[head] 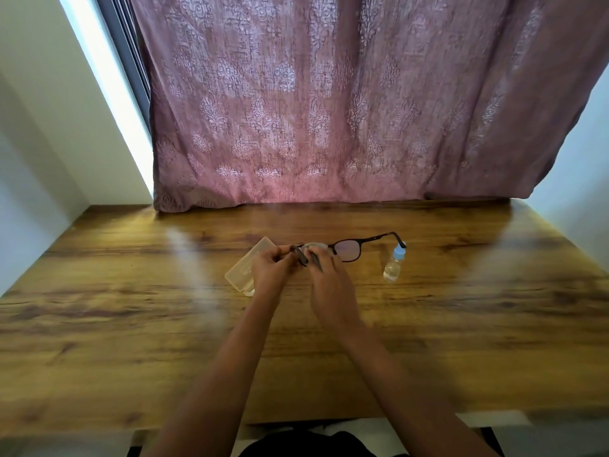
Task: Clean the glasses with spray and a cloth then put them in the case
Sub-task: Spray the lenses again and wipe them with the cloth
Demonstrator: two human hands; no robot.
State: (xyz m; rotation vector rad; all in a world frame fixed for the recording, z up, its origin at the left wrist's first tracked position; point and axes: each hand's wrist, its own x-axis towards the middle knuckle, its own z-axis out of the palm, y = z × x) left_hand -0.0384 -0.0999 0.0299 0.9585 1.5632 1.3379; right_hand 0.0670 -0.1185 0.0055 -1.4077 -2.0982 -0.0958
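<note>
Held above the brown wooden worktop (131, 324), the dark-framed glasses (350, 250) are steadied by the left hand (273, 270) gripping one end so the right hand (329, 282), pinching a pale grey cloth (313, 247), can wipe.

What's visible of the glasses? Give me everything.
The glasses have a thin dark frame, plastic by the look, with clear lenses. One lens is exposed; the other is covered by a pale cloth that the right hand pinches against it. The left hand grips the frame end beside that lens. The far arm is unfolded, and its curved tip appears near the bottle cap. They are held over the table.
</note>
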